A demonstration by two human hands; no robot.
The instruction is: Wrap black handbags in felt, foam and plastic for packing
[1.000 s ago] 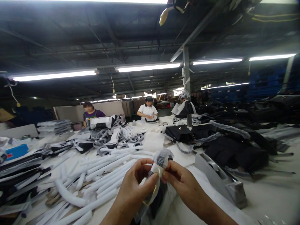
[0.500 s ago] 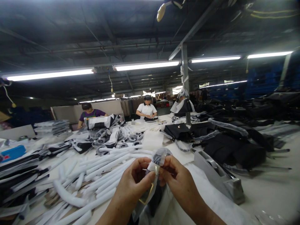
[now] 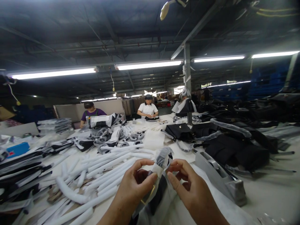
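Note:
A dark strap in translucent white wrapping [image 3: 163, 156] rises in front of me, with a gold-coloured metal frame [image 3: 148, 194] showing through its lower part. My left hand [image 3: 138, 179] pinches it from the left, thumb over a pale band of wrap. On the other side, my right hand [image 3: 187, 179] has its thumb and forefinger close together at the wrap's right edge. Their exact contact is hard to see. Below the hands, black material [image 3: 159, 195] under clear film hangs down, partly hidden.
White foam tubes [image 3: 112, 179] lie heaped at left, beside dark wrapped straps [image 3: 21, 172]. A grey tape dispenser [image 3: 221, 178] stands at right, near black bags [image 3: 234, 150]. Two co-workers, one in a white shirt [image 3: 148, 109] and one in purple [image 3: 92, 114], are across the table.
My right hand has shifted slightly right, its fingers less pressed against the strap. The upper wrapped part now shows more. My left hand keeps its pinch, and the view has turned slightly left.

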